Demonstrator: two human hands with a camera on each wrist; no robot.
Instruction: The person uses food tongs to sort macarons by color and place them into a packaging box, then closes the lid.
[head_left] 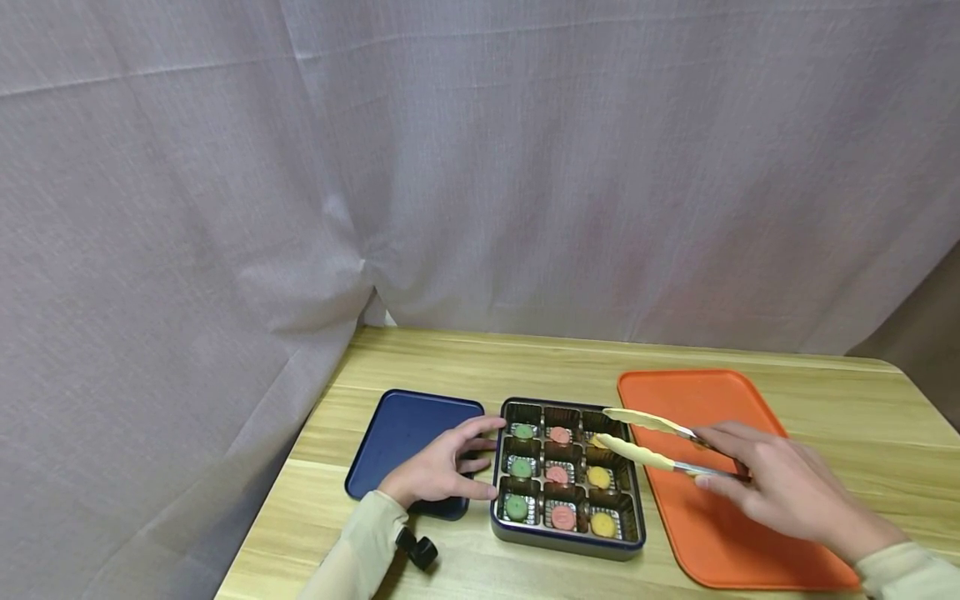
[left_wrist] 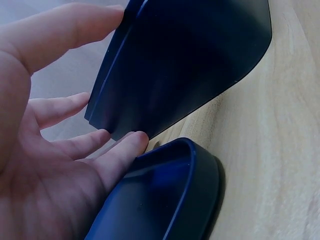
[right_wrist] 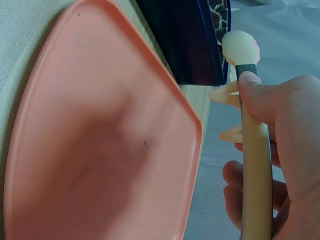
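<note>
A dark box (head_left: 566, 543) with a divided insert stands mid-table. Its compartments hold ridged round pieces that look like small cakes: green pieces (head_left: 517, 507) on the left, pink pieces (head_left: 562, 517) down the middle, yellow pieces (head_left: 603, 524) on the right. My left hand (head_left: 438, 468) touches the box's left side with spread fingers and thumb; the left wrist view shows the fingertips against its wall (left_wrist: 185, 60). My right hand (head_left: 780, 483) grips metal tongs (right_wrist: 256, 165) with pale yellow tips. Their arms are spread over the far right compartment, partly hiding the yellow piece there.
A dark blue lid (head_left: 408, 433) lies left of the box, partly under my left hand and forearm. To the right is an orange tray (head_left: 697, 533) with small crumbs on it. A grey curtain (head_left: 525, 208) hangs behind the wooden table (head_left: 480, 358).
</note>
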